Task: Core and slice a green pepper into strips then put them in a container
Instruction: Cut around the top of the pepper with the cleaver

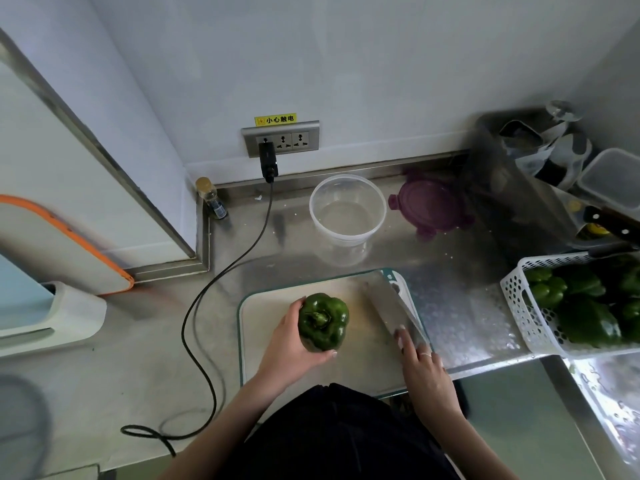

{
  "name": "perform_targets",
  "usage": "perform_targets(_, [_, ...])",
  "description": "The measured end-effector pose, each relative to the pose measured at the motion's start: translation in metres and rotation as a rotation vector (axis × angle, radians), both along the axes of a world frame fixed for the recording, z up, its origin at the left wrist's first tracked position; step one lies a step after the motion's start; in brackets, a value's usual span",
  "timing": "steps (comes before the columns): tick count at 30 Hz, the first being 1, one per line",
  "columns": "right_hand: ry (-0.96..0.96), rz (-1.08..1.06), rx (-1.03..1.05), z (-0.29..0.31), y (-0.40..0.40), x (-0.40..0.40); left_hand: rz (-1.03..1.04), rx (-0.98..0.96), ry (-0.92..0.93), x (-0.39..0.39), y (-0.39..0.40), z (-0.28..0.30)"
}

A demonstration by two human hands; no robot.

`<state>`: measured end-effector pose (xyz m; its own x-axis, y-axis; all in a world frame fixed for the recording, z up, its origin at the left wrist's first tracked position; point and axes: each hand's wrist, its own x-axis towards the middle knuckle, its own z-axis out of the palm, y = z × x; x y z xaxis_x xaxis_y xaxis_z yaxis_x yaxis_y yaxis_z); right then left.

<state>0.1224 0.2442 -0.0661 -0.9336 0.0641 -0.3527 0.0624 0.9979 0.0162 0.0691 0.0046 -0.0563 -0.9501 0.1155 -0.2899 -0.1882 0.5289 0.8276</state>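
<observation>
My left hand [291, 344] is curled round the pepper [323, 320], fingers behind it and thumb under its near side, holding it upright on the board [273, 306] with the stem end facing up at me. The pepper is whole, standing near the middle of the board, a little to the left. My right hand [424, 370] grips the knife [393, 310] at the handle, forefinger stretched along the blade; the handle itself is hidden under my palm. The broad blade slants away to the upper left over the right side of the board, near the pepper but apart from it; I cannot tell whether its edge touches the board. Beyond the board, on the steel worktop [460, 306], stands the clear round container [347, 216], open, and just to its right lies a purple lid [431, 204]. At the right edge a white basket [526, 306] holds more green peppers [585, 306]. A black cable [207, 299] runs from the socket [280, 138] on the wall, down across the worktop to the left of the board. A small bottle [210, 199] stands in the corner by the wall.
</observation>
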Motion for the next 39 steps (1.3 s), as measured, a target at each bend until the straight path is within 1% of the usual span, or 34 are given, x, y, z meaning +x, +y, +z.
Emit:
perform_targets(1, [0.037, -0.019, -0.061, 0.000, 0.002, 0.000, -0.007, -0.005, 0.005, -0.001, 0.000, 0.001])
perform_targets(2, [0.034, -0.060, -0.117, 0.003, 0.003, -0.002, -0.018, -0.012, 0.015, -0.002, 0.000, 0.002])
perform_targets(4, [0.064, -0.180, -0.185, 0.010, 0.006, -0.007, -0.039, -0.026, 0.034, -0.004, -0.003, 0.004])
perform_targets(6, [0.147, -0.283, -0.258, 0.021, 0.009, -0.013, -0.031, -0.018, 0.020, -0.006, -0.006, 0.004])
perform_targets(8, [0.152, -0.365, -0.293, 0.032, 0.017, -0.020, -0.003, 0.024, -0.024, -0.007, -0.006, 0.000])
perform_targets(10, [0.118, -0.402, -0.317, 0.040, 0.026, -0.024, 0.061, 0.104, -0.058, -0.005, -0.002, -0.003])
perform_targets(12, [0.134, -0.436, -0.425, 0.045, 0.033, -0.027, 0.153, 0.142, -0.051, -0.002, 0.006, -0.006])
perform_targets(15, [0.123, -0.464, -0.610, 0.057, 0.038, -0.031, 0.197, 0.092, 0.002, 0.000, 0.014, -0.003])
perform_targets(17, [0.067, -0.449, -0.696, 0.070, 0.042, -0.035, 0.129, 0.025, 0.067, -0.001, 0.016, 0.001])
perform_targets(19, [0.026, -0.376, -0.668, 0.082, 0.047, -0.041, 0.055, -0.048, 0.127, -0.002, 0.017, 0.004])
perform_targets(24, [-0.003, -0.226, -0.551, 0.114, 0.052, -0.046, 0.028, -0.148, 0.198, -0.004, 0.016, 0.007])
perform_targets(27, [-0.040, -0.109, -0.447, 0.127, 0.049, -0.044, 0.078, -0.165, 0.203, -0.003, 0.014, 0.004])
perform_targets(29, [-0.051, -0.046, -0.420, 0.130, 0.042, -0.040, 0.122, -0.144, 0.203, -0.005, 0.018, 0.004])
perform_targets(32, [-0.064, -0.039, -0.423, 0.129, 0.034, -0.038, 0.164, -0.101, 0.198, -0.008, 0.027, 0.008])
perform_targets(37, [-0.060, -0.057, -0.462, 0.124, 0.032, -0.037, 0.110, -0.133, 0.274, -0.008, 0.032, 0.003])
perform_targets(39, [-0.063, -0.058, -0.451, 0.124, 0.029, -0.037, 0.119, -0.128, 0.255, -0.008, 0.034, 0.002])
